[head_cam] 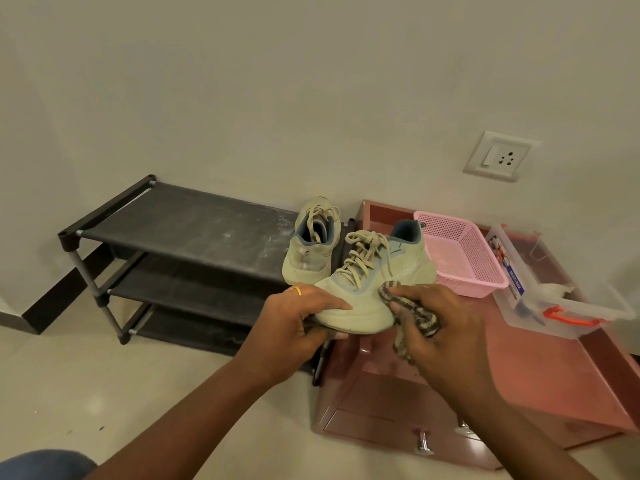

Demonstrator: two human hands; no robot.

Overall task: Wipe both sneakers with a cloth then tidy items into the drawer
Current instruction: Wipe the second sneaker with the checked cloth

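The sneaker point(367, 299) is being steadied at the edge of the counter point(519, 358), its toe gripped by the curled fingers point(329, 301) of the left hand point(294, 323), so that the cloth point(426, 322), bunched in the fingers of the right hand point(450, 327), is being pressed against its side.

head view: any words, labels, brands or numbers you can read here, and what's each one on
"MULTI-BOX": runs sideways along the blue strip of the label on the clear box.
The rest of that label: a small picture and finer print, too small to read.
Nothing else in view shows readable text.
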